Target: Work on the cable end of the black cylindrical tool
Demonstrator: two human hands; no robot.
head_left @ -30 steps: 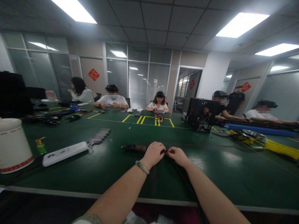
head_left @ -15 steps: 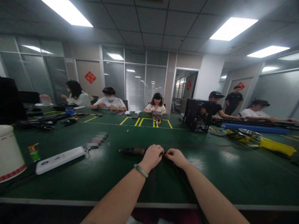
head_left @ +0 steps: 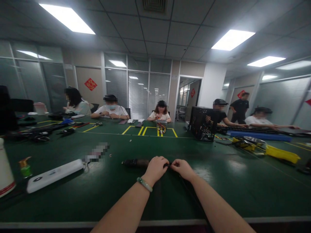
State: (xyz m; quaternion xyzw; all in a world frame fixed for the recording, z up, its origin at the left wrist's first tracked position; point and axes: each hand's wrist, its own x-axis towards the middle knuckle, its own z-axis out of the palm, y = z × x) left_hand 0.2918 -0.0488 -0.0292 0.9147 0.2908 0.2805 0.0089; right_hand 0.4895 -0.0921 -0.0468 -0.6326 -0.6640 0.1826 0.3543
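A dark electric screwdriver [head_left: 137,163] lies on the green table, its narrow tip pointing left. My left hand [head_left: 158,166], with a jade-like bangle on the wrist, is closed over the tool's rear end. Just to the right, my right hand [head_left: 181,168] pinches the black cord end [head_left: 169,164] where it meets the screwdriver. From there the black cable [head_left: 191,189] runs along my right forearm towards the near table edge. My fingers hide the exact joint between cord and tool.
On the left are a white power strip [head_left: 55,176], a blurred-out device [head_left: 98,152], a small green bottle [head_left: 25,168] and a white container [head_left: 5,171]. A black computer case [head_left: 204,124] and a yellow tray [head_left: 282,153] stand to the right. Several people work around the table.
The camera has tilted up and shifted slightly, so the scene sits lower and a bit left. Both hands stay at the screwdriver's rear end, with slightly more of the cord end showing between them.
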